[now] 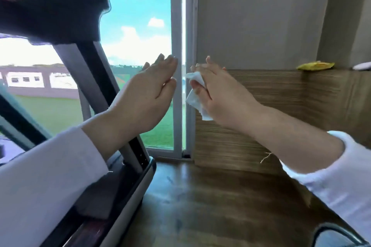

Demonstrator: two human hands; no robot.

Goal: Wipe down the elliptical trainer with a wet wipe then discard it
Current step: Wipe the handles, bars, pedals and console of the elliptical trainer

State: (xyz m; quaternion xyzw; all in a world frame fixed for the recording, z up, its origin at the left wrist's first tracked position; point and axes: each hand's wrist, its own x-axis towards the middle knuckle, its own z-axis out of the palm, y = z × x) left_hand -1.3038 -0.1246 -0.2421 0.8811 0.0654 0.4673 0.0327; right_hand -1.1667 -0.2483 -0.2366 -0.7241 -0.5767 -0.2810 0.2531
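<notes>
Holding: wipe point(195, 96), crumpled, pinched by my right hand point(215, 91) between thumb and curled fingers, raised clear of the trainer point(88, 70) on my left. Left hand point(149, 91): flat, fingers straight, empty, just beside the wipe, probably to refold it.

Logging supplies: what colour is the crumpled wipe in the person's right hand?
Plain white; the crumpled wet wipe in the right hand, head view.
</notes>
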